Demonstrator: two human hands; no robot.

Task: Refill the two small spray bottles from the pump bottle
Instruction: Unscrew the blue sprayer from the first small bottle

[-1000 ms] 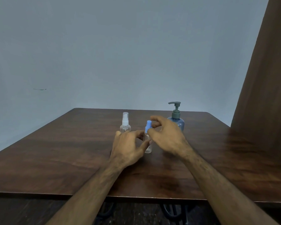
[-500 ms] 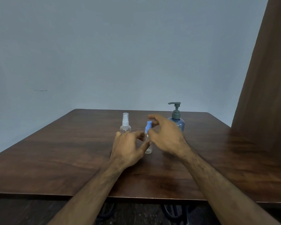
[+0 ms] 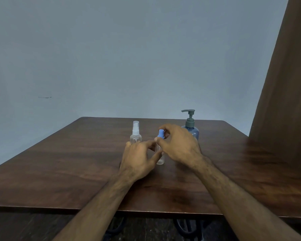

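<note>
A small clear spray bottle with a blue cap (image 3: 160, 158) stands upright mid-table. My left hand (image 3: 139, 159) wraps its body from the left, thumb and fingers around it. My right hand (image 3: 178, 145) pinches the blue cap (image 3: 161, 133) from the right with its fingertips. A second small clear spray bottle with a white nozzle and clear cap (image 3: 135, 133) stands free behind my left hand. The blue pump bottle with a grey-green pump head (image 3: 191, 127) stands at the back right, partly hidden by my right hand.
The dark wooden table (image 3: 59, 162) has its near edge just below my forearms. A brown wooden panel (image 3: 285, 101) rises at the right. A plain grey-blue wall is behind the table.
Almost nothing has moved. My right fingers have shifted slightly on the blue cap, and both hands stay at the blue-capped bottle.
</note>
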